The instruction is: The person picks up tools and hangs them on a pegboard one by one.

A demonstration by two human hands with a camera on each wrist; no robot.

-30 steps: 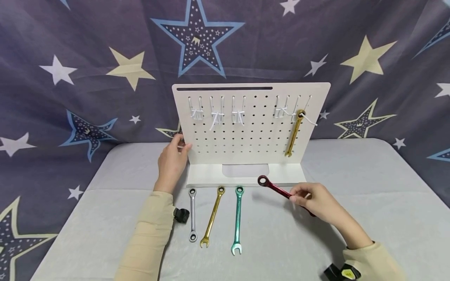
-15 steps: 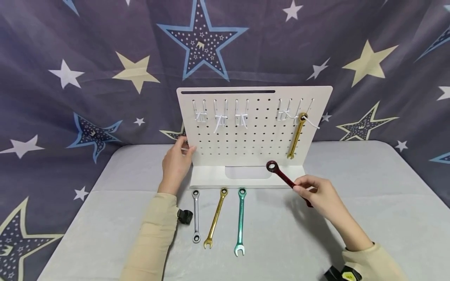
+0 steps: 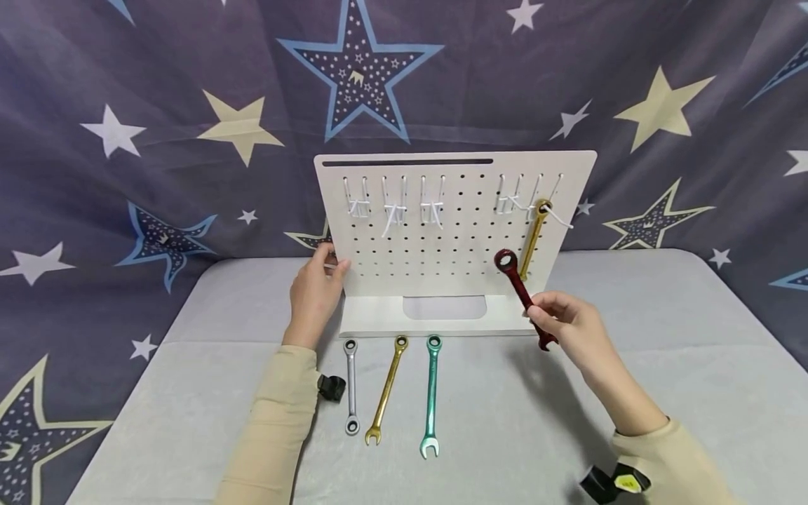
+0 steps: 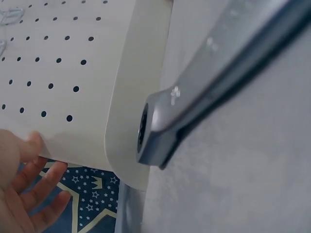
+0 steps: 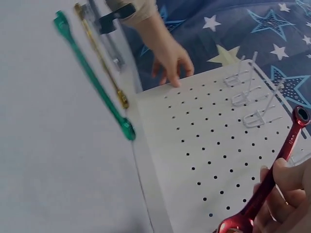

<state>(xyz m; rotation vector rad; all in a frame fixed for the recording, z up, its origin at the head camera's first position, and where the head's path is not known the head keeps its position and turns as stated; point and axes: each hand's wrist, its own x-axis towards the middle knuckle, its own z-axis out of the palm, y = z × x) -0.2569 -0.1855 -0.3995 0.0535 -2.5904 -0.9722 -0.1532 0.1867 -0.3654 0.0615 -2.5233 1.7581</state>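
My right hand [image 3: 571, 330] pinches a dark red combination wrench [image 3: 519, 284] by its lower shaft, ring end up and open end down. The red wrench [image 5: 265, 187] stands in front of the white pegboard [image 3: 410, 252], tilted. A gold wrench [image 3: 535, 235] hangs by its ring from a hook at the board's right side, just behind the red one. My left hand [image 3: 315, 298] holds the board's left edge. In the left wrist view, the thumb of my left hand [image 4: 24, 179] lies on the front face and the fingers sit behind the edge.
On the table lie a silver wrench [image 3: 351, 386], a second gold wrench [image 3: 386, 393] and a green wrench [image 3: 432, 400], side by side before the board's base [image 3: 379, 322]. Several white hooks [image 3: 394, 210] project from the board. A starry cloth [image 3: 158, 84] hangs behind.
My right hand has lifted the red wrench up toward the hanging gold wrench and turned it more upright. The left hand has stayed on the board's edge.
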